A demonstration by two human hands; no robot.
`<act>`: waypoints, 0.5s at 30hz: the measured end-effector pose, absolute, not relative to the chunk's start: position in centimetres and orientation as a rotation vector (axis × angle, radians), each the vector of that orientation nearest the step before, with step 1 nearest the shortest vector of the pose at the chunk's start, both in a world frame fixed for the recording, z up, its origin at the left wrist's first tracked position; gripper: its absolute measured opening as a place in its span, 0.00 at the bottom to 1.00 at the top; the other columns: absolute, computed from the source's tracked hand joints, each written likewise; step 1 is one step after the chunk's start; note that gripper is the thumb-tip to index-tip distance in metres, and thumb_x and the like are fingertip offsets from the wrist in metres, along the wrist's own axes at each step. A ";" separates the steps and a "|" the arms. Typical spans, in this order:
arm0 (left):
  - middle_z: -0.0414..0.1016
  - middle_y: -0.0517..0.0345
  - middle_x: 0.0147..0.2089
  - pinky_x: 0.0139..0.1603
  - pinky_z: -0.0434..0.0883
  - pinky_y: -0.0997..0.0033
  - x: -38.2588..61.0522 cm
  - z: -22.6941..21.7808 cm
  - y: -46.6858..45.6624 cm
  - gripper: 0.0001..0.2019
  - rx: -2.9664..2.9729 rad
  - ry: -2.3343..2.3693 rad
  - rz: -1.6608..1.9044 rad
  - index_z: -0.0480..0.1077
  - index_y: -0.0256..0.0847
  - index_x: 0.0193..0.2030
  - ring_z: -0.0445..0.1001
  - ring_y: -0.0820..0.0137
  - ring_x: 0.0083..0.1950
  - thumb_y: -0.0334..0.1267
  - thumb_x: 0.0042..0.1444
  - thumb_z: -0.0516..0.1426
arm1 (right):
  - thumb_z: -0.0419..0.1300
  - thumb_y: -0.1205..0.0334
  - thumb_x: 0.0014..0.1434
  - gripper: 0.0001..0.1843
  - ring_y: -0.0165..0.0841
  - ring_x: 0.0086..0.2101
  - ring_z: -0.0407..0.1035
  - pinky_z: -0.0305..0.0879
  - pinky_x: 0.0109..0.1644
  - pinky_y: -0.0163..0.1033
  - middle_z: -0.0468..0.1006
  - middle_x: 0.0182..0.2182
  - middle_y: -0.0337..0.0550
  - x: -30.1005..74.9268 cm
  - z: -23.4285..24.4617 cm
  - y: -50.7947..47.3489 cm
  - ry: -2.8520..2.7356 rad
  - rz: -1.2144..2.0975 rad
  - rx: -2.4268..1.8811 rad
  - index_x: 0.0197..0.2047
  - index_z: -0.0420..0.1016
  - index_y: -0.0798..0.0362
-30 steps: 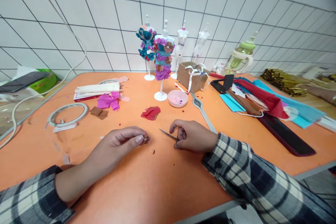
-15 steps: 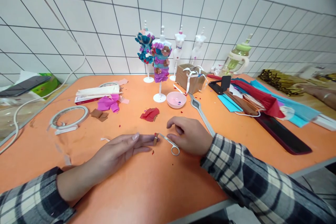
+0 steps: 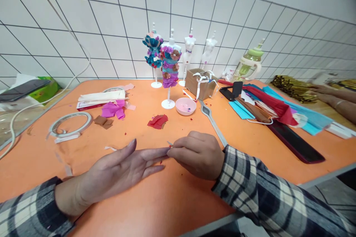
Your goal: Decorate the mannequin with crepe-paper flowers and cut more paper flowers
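Note:
My left hand (image 3: 125, 170) lies palm up over the orange table, its fingers stretched out and its thumb raised. Against its fingertips, my right hand (image 3: 198, 153) pinches a small crepe paper piece; only a tiny red bit shows, and the rest is hidden by the fingers. The tip of a small pair of scissors (image 3: 169, 143) peeks out past the right fingers, with the handles covered by that hand. Just beyond the hands lies a pile of red crepe paper pieces (image 3: 157, 122). Behind the pile is a pink bowl (image 3: 185, 107) with small bits in it.
A flower-covered mini mannequin (image 3: 170, 68) stands with several others near the tiled wall. Brown paper (image 3: 103, 121), magenta paper (image 3: 113, 109) and a tape roll (image 3: 71, 124) lie left. A cardboard box (image 3: 201, 83), bottle (image 3: 250, 63), dark phone (image 3: 296, 142) and another person's arm (image 3: 336, 102) are right.
My right hand has moved left and closed in a pinch at the left fingertips, covering most of the scissors. My left hand has turned palm up, thumb lifted away.

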State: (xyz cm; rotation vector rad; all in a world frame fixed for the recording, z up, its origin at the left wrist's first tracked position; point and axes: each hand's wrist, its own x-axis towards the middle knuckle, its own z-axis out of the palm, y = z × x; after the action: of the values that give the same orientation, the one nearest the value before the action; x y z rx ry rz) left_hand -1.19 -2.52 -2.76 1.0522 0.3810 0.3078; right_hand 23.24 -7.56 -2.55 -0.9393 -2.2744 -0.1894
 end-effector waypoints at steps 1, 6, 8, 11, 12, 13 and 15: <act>0.70 0.46 0.68 0.73 0.58 0.48 -1.2 -2.8 -2.5 0.35 1.052 0.380 0.304 0.75 0.42 0.61 0.63 0.52 0.72 0.65 0.65 0.45 | 0.55 0.64 0.67 0.11 0.30 0.32 0.69 0.63 0.38 0.37 0.83 0.36 0.41 23.2 -2.6 -7.4 -2.190 -0.054 -0.967 0.39 0.80 0.49; 0.81 0.42 0.54 0.53 0.76 0.55 -1.1 -3.3 -2.0 0.27 1.449 0.789 0.487 0.79 0.42 0.53 0.79 0.53 0.51 0.61 0.60 0.56 | 0.65 0.57 0.57 0.10 0.26 0.22 0.63 0.60 0.27 0.33 0.79 0.28 0.42 23.0 -3.1 -6.1 -1.613 0.867 -1.274 0.37 0.80 0.55; 0.82 0.46 0.50 0.53 0.76 0.58 -1.0 -3.1 -1.9 0.20 1.764 0.975 0.626 0.80 0.44 0.47 0.79 0.54 0.50 0.56 0.58 0.61 | 0.67 0.54 0.54 0.13 0.25 0.21 0.61 0.58 0.24 0.32 0.78 0.26 0.41 22.8 -3.4 -5.8 -1.488 1.139 -1.307 0.38 0.80 0.55; 0.82 0.50 0.50 0.57 0.74 0.60 -0.8 -2.5 -1.9 0.14 2.082 1.004 0.709 0.81 0.46 0.45 0.77 0.56 0.53 0.50 0.58 0.61 | 0.69 0.54 0.52 0.14 0.23 0.20 0.60 0.55 0.23 0.30 0.77 0.26 0.38 22.3 -3.8 -5.9 -1.436 1.273 -1.294 0.37 0.81 0.55; 0.82 0.50 0.49 0.56 0.74 0.60 -0.7 -2.3 -2.0 0.13 2.137 0.975 0.706 0.81 0.46 0.44 0.78 0.57 0.52 0.49 0.58 0.61 | 0.69 0.55 0.51 0.13 0.23 0.20 0.60 0.55 0.23 0.30 0.76 0.25 0.38 22.0 -3.8 -6.1 -1.437 1.274 -1.283 0.36 0.81 0.55; 0.82 0.51 0.48 0.55 0.75 0.61 -0.5 -2.2 -2.2 0.12 2.175 0.953 0.704 0.81 0.46 0.44 0.79 0.58 0.51 0.48 0.58 0.61 | 0.69 0.56 0.51 0.12 0.23 0.20 0.59 0.55 0.24 0.30 0.75 0.25 0.37 21.7 -3.9 -6.3 -1.440 1.265 -1.273 0.36 0.81 0.55; 0.82 0.51 0.46 0.52 0.75 0.61 -0.3 -2.1 -2.5 0.11 2.223 0.932 0.719 0.82 0.46 0.42 0.79 0.59 0.48 0.46 0.58 0.61 | 0.68 0.57 0.51 0.11 0.23 0.21 0.58 0.55 0.25 0.30 0.73 0.23 0.35 21.2 -4.1 -6.6 -1.447 1.250 -1.252 0.35 0.81 0.55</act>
State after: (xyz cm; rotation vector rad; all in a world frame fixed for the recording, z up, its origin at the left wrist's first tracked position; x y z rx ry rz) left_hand -0.26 -2.46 -2.05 2.2231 0.9322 0.7186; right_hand 21.16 -6.59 -4.11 -1.2522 -1.4467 1.2503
